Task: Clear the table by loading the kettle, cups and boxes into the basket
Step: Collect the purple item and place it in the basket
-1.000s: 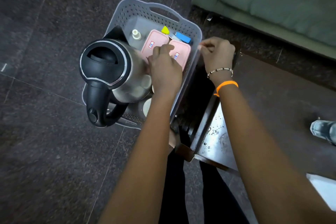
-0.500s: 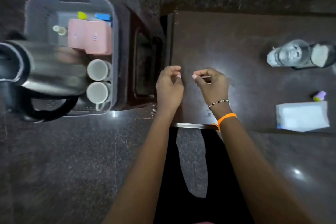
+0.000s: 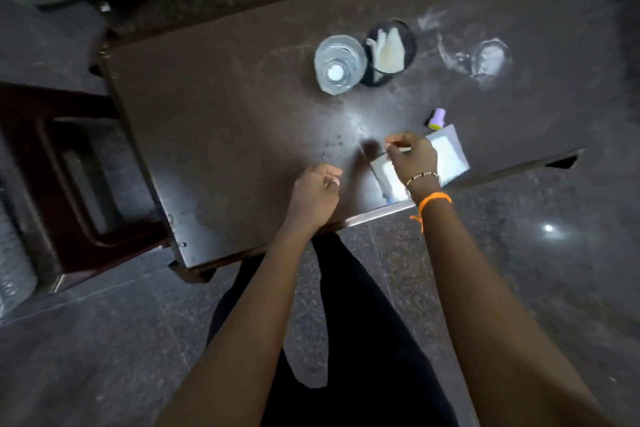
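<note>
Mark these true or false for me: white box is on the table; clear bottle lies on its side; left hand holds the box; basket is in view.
1. The flat white box sits near the dark brown table's near edge: true.
2. The clear plastic bottle lies on its side: false, it stands upright.
3. The left hand holds the box: false, it holds nothing; the right hand is over the box.
4. The basket is in view: false.

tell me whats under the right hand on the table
A flat white box lies under the right hand, near the table front edge. The hand and wrist cover its middle, so any label there is hidden. The fingers seem to pinch something thin; I cannot tell what.
</note>
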The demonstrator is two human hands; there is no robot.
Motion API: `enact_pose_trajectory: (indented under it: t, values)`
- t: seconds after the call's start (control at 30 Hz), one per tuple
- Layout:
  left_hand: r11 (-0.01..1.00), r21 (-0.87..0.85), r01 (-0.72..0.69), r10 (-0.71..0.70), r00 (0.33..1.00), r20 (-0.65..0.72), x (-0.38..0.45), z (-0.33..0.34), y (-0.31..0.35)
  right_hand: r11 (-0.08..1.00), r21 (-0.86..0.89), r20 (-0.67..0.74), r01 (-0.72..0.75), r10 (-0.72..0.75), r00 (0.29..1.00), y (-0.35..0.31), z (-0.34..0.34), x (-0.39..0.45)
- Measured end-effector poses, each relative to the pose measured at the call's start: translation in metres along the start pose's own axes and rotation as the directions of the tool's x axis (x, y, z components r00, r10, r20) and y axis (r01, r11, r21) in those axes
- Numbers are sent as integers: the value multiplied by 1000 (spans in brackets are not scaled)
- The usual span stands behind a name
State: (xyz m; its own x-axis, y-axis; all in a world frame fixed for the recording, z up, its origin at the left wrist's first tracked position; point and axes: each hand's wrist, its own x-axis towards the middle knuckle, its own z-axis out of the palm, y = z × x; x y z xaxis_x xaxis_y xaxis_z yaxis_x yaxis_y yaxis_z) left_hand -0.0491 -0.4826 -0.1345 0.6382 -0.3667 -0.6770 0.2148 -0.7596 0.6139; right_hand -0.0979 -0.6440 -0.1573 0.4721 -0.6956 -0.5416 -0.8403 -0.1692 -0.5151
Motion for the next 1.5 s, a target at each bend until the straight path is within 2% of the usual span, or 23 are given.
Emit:
enact_pose_trajectory:
  t: [0.17,0.37,0.5,0.57,0.67,0.8,0.93,1.17,1.27,1.37,1.5]
  values:
    - [997,74,26,-28,999,28,23,27,23,999,-41,-87,-30,26,996,31,-24,49]
    - [994,66,86,-87,996,12,36,27,20,975,-209,100,-82,105,989,43,-23,94]
    - [997,37,66,-65,997,-31,36,18,8,944,-329,164,7,50,985,32,-9,101]
    - [997,-10,75,-75,996,-46,35,13,0,957,-286,188,42,13,982,24,-2,95]
    - [976,-182,118,-136,987,-90,30,-1,-12,990,-114,251,82,-51,967,5,15,70]
    - [848,-506,157,-289,937,-195,19,-33,-30,990,111,366,82,-118,923,-33,49,16]
    - [736,-668,106,-380,882,-278,2,-78,-58,976,193,489,95,-180,854,-76,94,-29]
    - [567,-821,-68,-499,764,-408,-45,-181,-126,964,98,621,247,-253,742,-151,183,-116]
    - [479,-867,-137,-552,721,-419,-61,-225,-159,963,120,645,242,-261,719,-190,220,-147]
    - [394,-889,-234,-620,646,-445,-75,-277,-201,952,184,669,246,-305,678,-241,267,-180]
    - [365,-878,-309,-599,644,-476,-75,-315,-218,910,258,642,325,-413,646,-295,294,-199]
